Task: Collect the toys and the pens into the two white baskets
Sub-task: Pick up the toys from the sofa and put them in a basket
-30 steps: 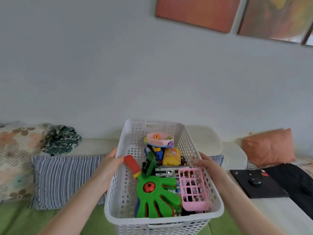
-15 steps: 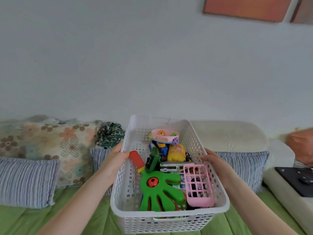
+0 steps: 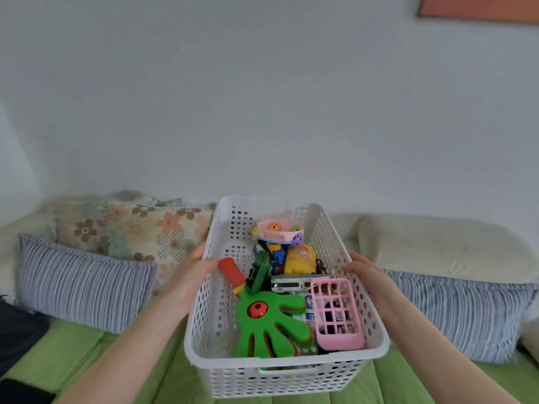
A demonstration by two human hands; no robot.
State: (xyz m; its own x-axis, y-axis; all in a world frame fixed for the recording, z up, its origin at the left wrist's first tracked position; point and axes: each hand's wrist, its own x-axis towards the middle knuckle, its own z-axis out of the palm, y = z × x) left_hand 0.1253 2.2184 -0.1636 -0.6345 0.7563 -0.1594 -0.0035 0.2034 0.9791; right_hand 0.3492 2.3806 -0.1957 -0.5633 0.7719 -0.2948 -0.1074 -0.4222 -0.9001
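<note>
I hold a white perforated basket (image 3: 221,290) up in front of me, above a green bed. My left hand (image 3: 191,279) grips its left rim, thumb over the edge. On the right rim my right hand (image 3: 369,275) grips it the same way. Inside lie a green hand-shaped clapper (image 3: 271,325) with a red handle (image 3: 232,269), a pink toy basket (image 3: 337,314), a yellow toy (image 3: 300,258), a white toy train (image 3: 291,282) and a pink ring toy (image 3: 280,230). No pens and no second white basket are in view.
A striped blue pillow (image 3: 84,284) and a floral pillow (image 3: 137,228) lie on the left. Another striped pillow (image 3: 458,313) and a cream cushion (image 3: 437,243) lie on the right. Green bedding (image 3: 73,351) is below. A plain wall is behind.
My view has swung left: the black pad and orange cushion left the frame, and the floral pillow moved toward the centre. Both hands kept their hold on the basket.
</note>
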